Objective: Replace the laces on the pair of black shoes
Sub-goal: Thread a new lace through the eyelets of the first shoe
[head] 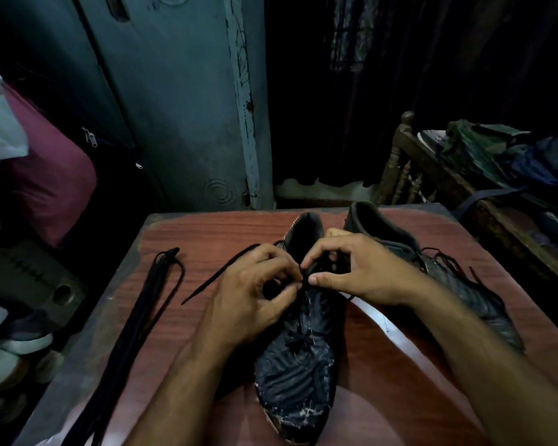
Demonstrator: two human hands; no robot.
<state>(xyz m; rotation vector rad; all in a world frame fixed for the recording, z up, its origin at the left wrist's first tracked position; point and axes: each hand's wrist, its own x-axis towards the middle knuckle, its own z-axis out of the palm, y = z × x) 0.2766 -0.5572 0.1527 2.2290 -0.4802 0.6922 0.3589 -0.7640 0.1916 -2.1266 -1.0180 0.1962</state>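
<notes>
Midway across the reddish table (384, 365) lies 1 black shoe (298, 358), toe toward the person; left hand (255, 297) and right hand (358, 272) pinch its lace (219, 275) at the eyelets. Right of it sits the second shoe (448, 278); left, spare laces (136, 317).

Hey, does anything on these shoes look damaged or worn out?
Yes. The near shoe has whitish cracks and peeling on its toe. Both hands work its lace.
</notes>
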